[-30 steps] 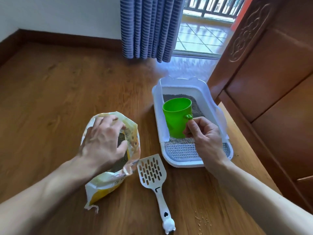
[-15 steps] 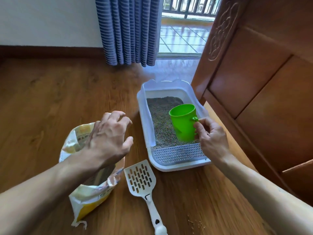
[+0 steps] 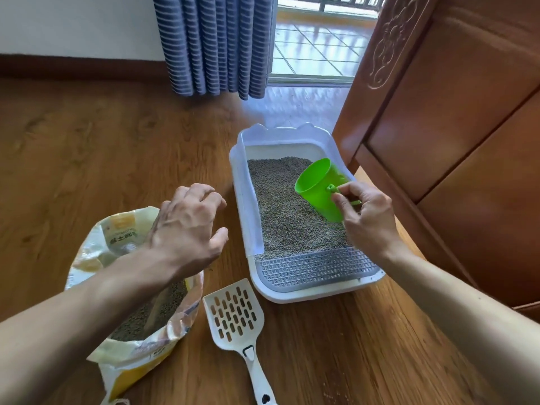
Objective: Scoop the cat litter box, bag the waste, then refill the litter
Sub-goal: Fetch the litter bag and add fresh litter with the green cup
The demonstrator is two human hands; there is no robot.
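Note:
A white litter box [image 3: 244,182] sits on the wooden floor, filled with grey litter [image 3: 286,211] and with a grey grate at its near end. My right hand [image 3: 368,217] pinches the handle of a green cup [image 3: 320,188], tilted with its mouth toward the left above the litter. An open yellow and white litter bag [image 3: 137,323] stands at the lower left with litter inside. My left hand [image 3: 190,229] hovers above the bag's far edge, fingers loosely curled, holding nothing. A white slotted scoop [image 3: 233,314] lies on the floor between bag and box.
A wooden cabinet [image 3: 455,135] stands close along the box's right side. A blue striped curtain [image 3: 216,45] hangs at the back beside a balcony door. A few litter grains [image 3: 333,393] lie on the floor at the bottom.
The green cup has tipped from upright to tilted, mouth leftward, over the litter. My left hand has lifted off the bag's rim and moved toward the box.

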